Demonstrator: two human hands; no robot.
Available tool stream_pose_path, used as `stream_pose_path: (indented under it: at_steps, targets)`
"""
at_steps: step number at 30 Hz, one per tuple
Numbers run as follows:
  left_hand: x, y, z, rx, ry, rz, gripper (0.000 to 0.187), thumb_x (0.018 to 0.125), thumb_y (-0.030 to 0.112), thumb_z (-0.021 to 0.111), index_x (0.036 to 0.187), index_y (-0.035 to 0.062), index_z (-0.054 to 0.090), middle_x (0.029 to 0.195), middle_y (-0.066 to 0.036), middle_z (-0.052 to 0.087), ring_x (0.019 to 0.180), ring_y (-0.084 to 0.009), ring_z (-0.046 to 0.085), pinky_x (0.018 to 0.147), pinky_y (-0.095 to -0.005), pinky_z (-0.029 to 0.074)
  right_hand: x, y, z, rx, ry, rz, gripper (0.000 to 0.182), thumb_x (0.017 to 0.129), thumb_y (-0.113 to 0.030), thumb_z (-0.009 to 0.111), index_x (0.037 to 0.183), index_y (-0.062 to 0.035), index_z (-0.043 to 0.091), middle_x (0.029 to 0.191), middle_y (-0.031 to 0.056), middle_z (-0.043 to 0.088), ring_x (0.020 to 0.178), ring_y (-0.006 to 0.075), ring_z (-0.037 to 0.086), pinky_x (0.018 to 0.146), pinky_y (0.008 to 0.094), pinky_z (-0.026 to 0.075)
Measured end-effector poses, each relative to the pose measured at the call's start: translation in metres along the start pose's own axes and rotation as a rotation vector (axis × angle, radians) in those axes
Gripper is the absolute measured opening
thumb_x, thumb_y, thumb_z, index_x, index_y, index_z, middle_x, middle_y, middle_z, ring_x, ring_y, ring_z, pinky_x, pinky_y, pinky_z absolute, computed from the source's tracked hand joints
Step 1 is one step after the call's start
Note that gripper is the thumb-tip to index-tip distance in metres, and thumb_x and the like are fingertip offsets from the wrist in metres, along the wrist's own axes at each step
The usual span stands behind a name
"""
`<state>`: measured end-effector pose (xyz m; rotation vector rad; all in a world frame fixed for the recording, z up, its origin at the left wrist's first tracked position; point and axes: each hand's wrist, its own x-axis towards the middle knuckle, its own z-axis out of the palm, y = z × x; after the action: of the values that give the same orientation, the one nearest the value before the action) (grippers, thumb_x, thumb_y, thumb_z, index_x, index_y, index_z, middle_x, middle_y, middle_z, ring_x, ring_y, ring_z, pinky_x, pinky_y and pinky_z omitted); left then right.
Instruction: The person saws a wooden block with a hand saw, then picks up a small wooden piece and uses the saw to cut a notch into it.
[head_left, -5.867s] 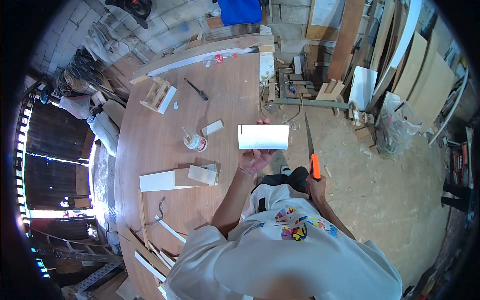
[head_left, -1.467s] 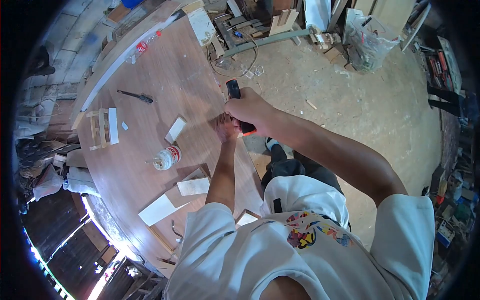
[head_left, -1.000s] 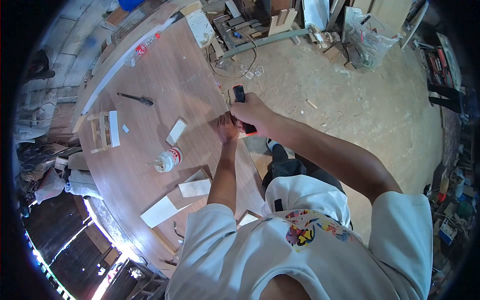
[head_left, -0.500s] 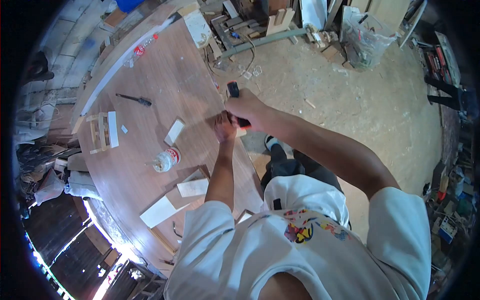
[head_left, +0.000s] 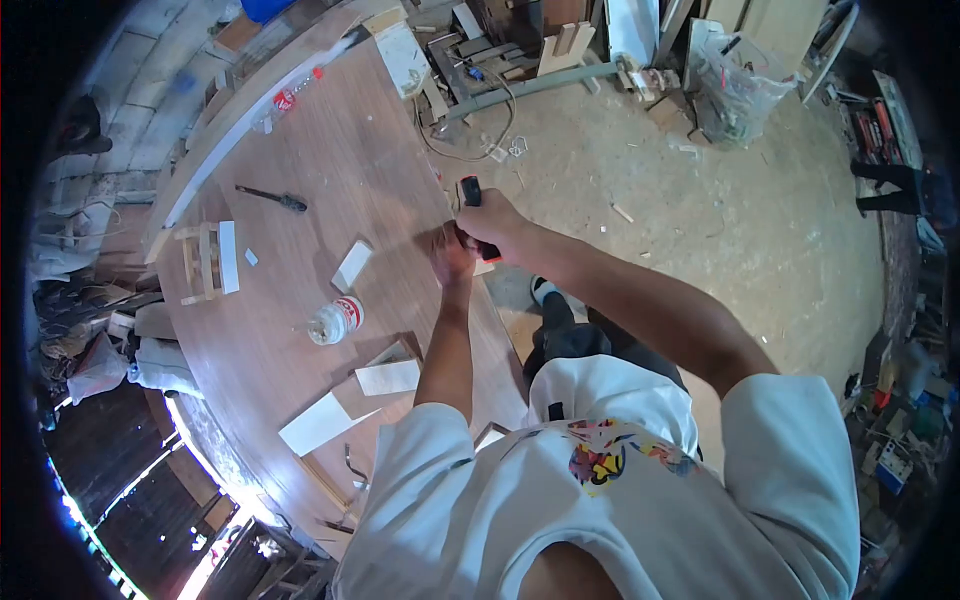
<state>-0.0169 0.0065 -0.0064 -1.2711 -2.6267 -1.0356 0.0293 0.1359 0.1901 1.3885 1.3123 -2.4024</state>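
Note:
My right hand (head_left: 494,219) is wrapped around a black tool with orange-red ends (head_left: 485,248) at the table's edge. The tool's kind is not clear, since my fingers cover its middle. My left hand (head_left: 453,254) is beside it, fingers bent at the edge of the wooden table (head_left: 300,240). What the left fingers grip is hidden. A bit of pale wood (head_left: 484,267) shows just below the tool. Left of my hands lies a small white-faced block (head_left: 351,264). Closer to me are a plastic jar with a red-and-white label (head_left: 338,320) and white-faced boards (head_left: 330,420).
Farther along the table lie a dark slim tool (head_left: 272,198), a small wooden frame (head_left: 207,262) and a plastic bottle (head_left: 284,100). Wood scraps and a bag-lined bin (head_left: 740,95) stand on the floor beyond. At far right, another person's legs (head_left: 888,188) show.
Both hands stay together at the table edge with the black tool, almost unmoved. The view has shifted slightly, and the person at far right shows more.

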Motion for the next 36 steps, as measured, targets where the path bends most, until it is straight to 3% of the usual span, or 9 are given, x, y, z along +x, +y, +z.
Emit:
stream_pose_path:
  at_steps: [8,10,14,16,18,20,27,32,36]
  targets:
    - [0.012,-0.001,0.006,0.149,-0.045,-0.113,0.010,0.080,0.014,0.058,0.085,0.0054,0.057,0.081,-0.015,0.063,0.082,-0.0334,0.060,0.074,-0.0435,0.047,0.017,0.037,-0.015,-0.095,0.051,-0.046,0.010,0.076,0.000,0.047,0.074,-0.0080,0.042,0.054,0.0038,0.042,0.039,0.0147,0.044,0.034,0.0327,0.034]
    - [0.012,-0.009,0.013,0.143,-0.010,0.048,0.018,0.076,0.016,0.062,0.089,0.0060,0.057,0.085,-0.014,0.062,0.084,-0.0337,0.059,0.077,-0.0431,0.047,0.062,0.064,-0.011,-0.111,0.117,-0.127,0.009,0.075,0.001,0.046,0.070,-0.0064,0.043,0.052,0.0049,0.043,0.040,0.0161,0.046,0.034,0.0331,0.035]
    - [0.017,0.000,0.003,0.090,-0.069,-0.084,0.028,0.071,0.020,0.066,0.093,0.0061,0.056,0.085,-0.013,0.060,0.085,-0.0341,0.058,0.077,-0.0431,0.047,0.063,0.056,-0.003,-0.250,0.193,-0.054,0.013,0.071,-0.007,0.054,0.066,0.0044,0.058,0.056,0.0149,0.058,0.051,0.0240,0.062,0.047,0.0352,0.049]
    - [0.013,-0.005,0.007,0.101,-0.081,-0.069,0.029,0.070,0.021,0.067,0.092,0.0057,0.055,0.085,-0.013,0.060,0.084,-0.0338,0.058,0.076,-0.0432,0.047,0.055,0.054,-0.002,-0.125,0.159,0.015,0.012,0.079,-0.001,0.044,0.068,-0.0032,0.046,0.053,0.0061,0.046,0.041,0.0164,0.046,0.036,0.0344,0.039]
    - [0.011,-0.008,0.011,0.110,-0.095,-0.058,0.031,0.069,0.022,0.068,0.092,0.0053,0.055,0.084,-0.013,0.059,0.084,-0.0336,0.058,0.075,-0.0434,0.047,0.050,0.052,-0.002,-0.103,0.161,0.013,0.012,0.080,-0.001,0.044,0.068,-0.0033,0.046,0.053,0.0061,0.045,0.041,0.0165,0.046,0.037,0.0342,0.038]
    - [0.011,-0.008,0.014,0.106,0.059,0.020,0.025,0.073,0.021,0.065,0.090,0.0055,0.055,0.082,-0.013,0.059,0.081,-0.0332,0.058,0.073,-0.0440,0.046,0.048,0.052,-0.001,-0.082,0.168,0.016,0.013,0.080,-0.001,0.044,0.068,-0.0034,0.045,0.053,0.0061,0.045,0.041,0.0165,0.046,0.037,0.0340,0.038]
    - [0.016,0.000,0.012,0.111,-0.016,-0.088,0.019,0.085,0.019,0.056,0.093,0.0025,0.056,0.089,-0.018,0.062,0.080,-0.0360,0.059,0.074,-0.0450,0.047,0.095,0.016,-0.004,-0.064,0.121,0.160,0.008,0.075,0.004,0.049,0.068,0.0021,0.050,0.055,0.0110,0.049,0.043,0.0189,0.049,0.037,0.0342,0.039]
    - [0.015,-0.005,0.014,0.171,0.091,0.045,0.034,0.085,0.024,0.057,0.105,-0.0033,0.055,0.093,-0.023,0.061,0.086,-0.0369,0.059,0.078,-0.0452,0.046,0.087,0.013,0.003,-0.115,0.180,0.130,0.008,0.075,0.006,0.051,0.068,0.0032,0.049,0.055,0.0115,0.049,0.043,0.0193,0.049,0.036,0.0335,0.038]
    - [0.013,-0.006,0.011,0.141,-0.026,-0.068,0.038,0.085,0.024,0.057,0.110,-0.0040,0.054,0.091,-0.022,0.062,0.085,-0.0363,0.059,0.078,-0.0451,0.046,0.058,0.023,0.002,-0.205,0.139,0.044,0.009,0.077,0.004,0.049,0.069,0.0005,0.048,0.055,0.0094,0.048,0.042,0.0182,0.048,0.037,0.0329,0.038]
